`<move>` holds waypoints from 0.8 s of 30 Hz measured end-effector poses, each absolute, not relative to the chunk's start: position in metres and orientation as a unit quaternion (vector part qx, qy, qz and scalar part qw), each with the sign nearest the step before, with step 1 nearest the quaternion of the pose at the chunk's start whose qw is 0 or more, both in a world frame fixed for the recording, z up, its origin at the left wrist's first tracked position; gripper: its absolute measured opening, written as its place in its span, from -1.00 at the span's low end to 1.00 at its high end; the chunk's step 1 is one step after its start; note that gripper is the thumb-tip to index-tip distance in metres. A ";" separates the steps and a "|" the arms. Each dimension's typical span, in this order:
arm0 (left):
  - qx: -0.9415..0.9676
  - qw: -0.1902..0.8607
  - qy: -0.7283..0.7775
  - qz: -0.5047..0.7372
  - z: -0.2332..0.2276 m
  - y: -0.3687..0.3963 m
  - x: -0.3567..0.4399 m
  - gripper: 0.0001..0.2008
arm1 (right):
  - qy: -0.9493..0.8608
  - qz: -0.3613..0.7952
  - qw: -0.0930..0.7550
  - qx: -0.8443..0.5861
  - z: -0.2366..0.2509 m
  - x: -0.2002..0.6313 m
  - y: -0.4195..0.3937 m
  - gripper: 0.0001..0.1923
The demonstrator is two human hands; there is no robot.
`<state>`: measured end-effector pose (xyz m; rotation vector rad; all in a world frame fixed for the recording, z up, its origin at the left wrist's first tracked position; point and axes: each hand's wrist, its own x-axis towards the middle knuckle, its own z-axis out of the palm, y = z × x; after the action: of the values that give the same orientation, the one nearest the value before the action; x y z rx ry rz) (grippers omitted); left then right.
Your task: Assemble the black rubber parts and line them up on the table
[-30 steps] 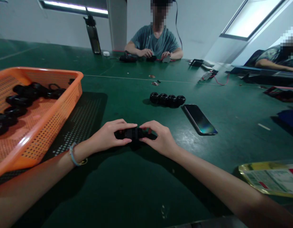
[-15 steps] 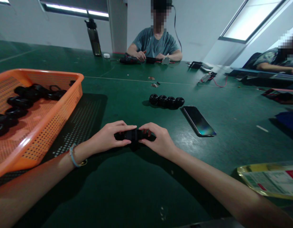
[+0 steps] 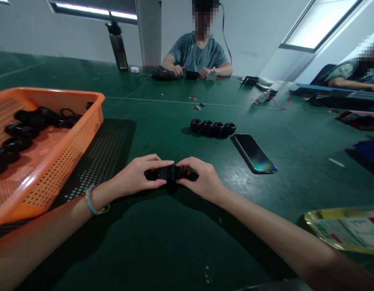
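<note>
Both hands grip a black cylindrical fitting [image 3: 167, 173] with a raised ring near its middle, held lengthwise just above the green table [image 3: 181, 250]. My left hand [image 3: 141, 173] pinches its left part between thumb and fingers. On the other side, my right hand [image 3: 200, 176] has thumb and fingertips closed around the right part. The fingers partly hide both ends, and dark shadow blurs the detail. Beyond the hands stands a row of several glossy black ring-shaped caps [image 3: 213, 127], touching one another.
An orange perforated basket [image 3: 68, 161] at left holds several black parts [image 3: 29, 121]. Right of the hands lie a phone [image 3: 255, 153] and a yellow-edged packet [image 3: 344, 230]. Across the table, a person [image 3: 196, 54] sits near a power drill [image 3: 162, 74] and a bottle [image 3: 118, 48].
My hands keep the same grip on the black fitting. The view has shifted very slightly, and the person opposite has moved their hands a little.
</note>
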<state>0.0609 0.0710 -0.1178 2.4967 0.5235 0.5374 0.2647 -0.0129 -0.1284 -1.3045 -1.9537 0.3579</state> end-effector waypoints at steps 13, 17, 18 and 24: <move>0.922 0.273 0.193 0.195 -0.116 0.070 0.061 -0.63 | -0.763 0.150 0.365 -0.513 -0.128 0.264 -0.014 -0.72; 0.921 0.275 0.197 0.193 -0.116 0.070 0.061 -0.62 | -0.762 0.157 0.360 -0.515 -0.127 0.264 -0.014 -0.72; 0.921 0.275 0.197 0.192 -0.116 0.070 0.061 -0.62 | -0.761 0.158 0.360 -0.516 -0.127 0.264 -0.014 -0.72; 0.924 0.273 0.195 0.183 -0.116 0.071 0.060 -0.60 | -0.763 0.159 0.355 -0.516 -0.127 0.264 -0.014 -0.71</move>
<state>0.0600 0.0713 -0.1163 2.4873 0.5242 0.4922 0.2636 -0.0136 -0.1266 -1.3335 -1.9709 0.4120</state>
